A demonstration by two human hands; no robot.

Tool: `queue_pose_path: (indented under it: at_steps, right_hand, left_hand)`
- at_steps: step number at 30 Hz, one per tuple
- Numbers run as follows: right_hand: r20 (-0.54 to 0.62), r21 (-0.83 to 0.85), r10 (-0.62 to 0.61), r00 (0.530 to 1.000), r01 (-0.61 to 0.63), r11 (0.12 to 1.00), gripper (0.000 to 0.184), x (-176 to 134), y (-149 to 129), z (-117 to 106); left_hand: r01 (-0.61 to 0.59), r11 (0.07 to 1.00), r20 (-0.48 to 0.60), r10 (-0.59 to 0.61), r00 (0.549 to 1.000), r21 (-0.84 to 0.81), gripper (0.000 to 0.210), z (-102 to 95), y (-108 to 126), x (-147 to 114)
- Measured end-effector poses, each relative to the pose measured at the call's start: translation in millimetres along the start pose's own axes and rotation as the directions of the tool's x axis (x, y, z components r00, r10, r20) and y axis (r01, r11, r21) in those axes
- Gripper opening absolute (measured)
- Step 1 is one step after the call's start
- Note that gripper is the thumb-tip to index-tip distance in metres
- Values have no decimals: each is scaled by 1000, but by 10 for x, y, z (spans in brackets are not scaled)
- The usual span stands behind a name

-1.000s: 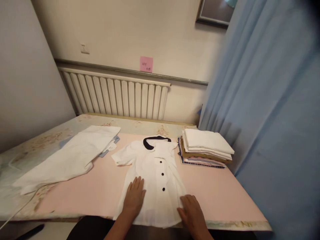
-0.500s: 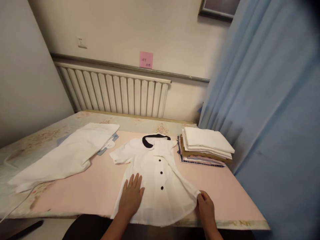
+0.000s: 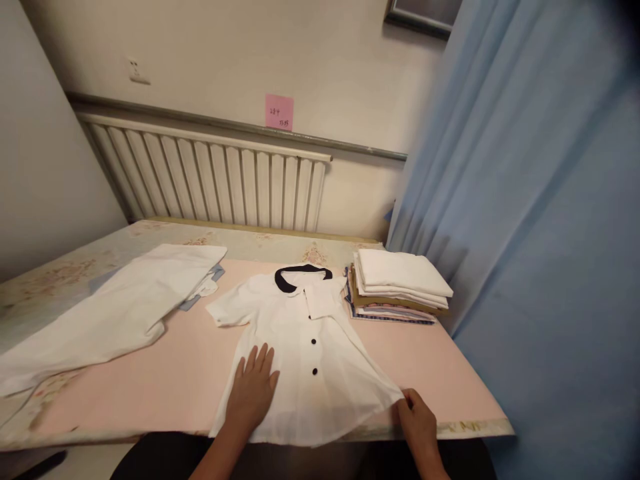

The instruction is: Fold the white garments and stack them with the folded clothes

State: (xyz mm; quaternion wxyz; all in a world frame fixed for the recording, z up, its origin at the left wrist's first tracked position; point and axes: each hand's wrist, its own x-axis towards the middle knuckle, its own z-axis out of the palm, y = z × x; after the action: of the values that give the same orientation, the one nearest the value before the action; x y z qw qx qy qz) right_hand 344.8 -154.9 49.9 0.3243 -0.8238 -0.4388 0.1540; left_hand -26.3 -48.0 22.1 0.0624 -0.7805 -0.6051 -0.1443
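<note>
A white short-sleeved blouse (image 3: 290, 393) with a black collar and black buttons lies spread on a pink cloth (image 3: 135, 380), its collar pointing away from me. Its right sleeve is folded inward over the upper front. My left hand (image 3: 251, 387) rests flat on the lower left of the blouse, fingers apart. At the lower right, my right hand (image 3: 418, 417) pinches the corner of the blouse's hem and holds it out to the side, near the table's front edge.
A stack of folded clothes (image 3: 400, 277) sits at the right beside a blue curtain (image 3: 480, 167). White garments (image 3: 115, 307) lie loosely at the left over something blue. Behind the table are a radiator (image 3: 210, 177) and a pink note (image 3: 279, 112) on the wall.
My right hand has drawn the hem corner slightly outward, stretching the blouse's right side straighter. The folded sleeve now lies further over the front. My left hand stays flat; the view has shifted a little.
</note>
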Motion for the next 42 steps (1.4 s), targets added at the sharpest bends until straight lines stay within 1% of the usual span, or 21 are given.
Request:
queue_pose_path:
  at_steps: [3, 7, 11, 15, 17, 21, 23, 26, 31, 35, 39, 42]
  right_hand:
    - [44, -70, -68, 997, 71, 995, 24, -91, 12, -67]
    - [83, -91, -94, 992, 102, 991, 23, -171, 34, -119]
    - [128, -99, -127, 984, 140, 985, 23, -162, 54, -135]
    - [179, -103, -134, 975, 154, 983, 25, -114, 114, -118]
    - [168, -94, -128, 977, 145, 985, 24, -89, 160, -105]
    - [73, -86, -84, 994, 90, 992, 30, -45, 203, -102]
    - [48, -89, -78, 996, 82, 993, 32, -29, 169, -112]
    - [49, -99, -101, 994, 105, 989, 30, -5, 64, -118]
    - [86, -118, -143, 986, 152, 981, 28, 74, -89, -41]
    - [135, -175, -188, 973, 210, 962, 27, 128, -155, 40]
    - [164, -259, -194, 967, 232, 938, 20, 138, -195, 64]
    - [173, -276, -191, 966, 234, 932, 19, 150, -186, 60]
  left_hand:
    - [-6, 1000, 3, 6, 1000, -7, 54, 16, -11, 3]
    - [-11, 999, -9, 11, 1000, -30, 54, 32, -25, 4]
    - [-9, 999, -13, 9, 1000, -39, 54, 32, -23, 5]
    - [-4, 999, -15, 4, 1000, -44, 53, 26, -17, 6]
    - [-6, 999, -6, 6, 1000, -34, 54, 15, -12, 7]
    - [-8, 1000, 3, 8, 1000, -16, 54, -17, 3, 11]
    - [-4, 1000, 7, 4, 1000, -12, 54, -27, 7, 13]
    - [-5, 1000, 9, 5, 1000, -12, 54, -27, 6, 12]
    - [1, 1000, -4, -1, 1000, -25, 53, -17, 1, 7]
    - [-2, 1000, -5, 2, 1000, -23, 53, -12, -3, 6]
    - [-12, 1000, -20, 11, 1000, -14, 53, 5, -5, 4]
    - [-12, 1000, -28, 11, 1000, -18, 54, 18, -6, 4]
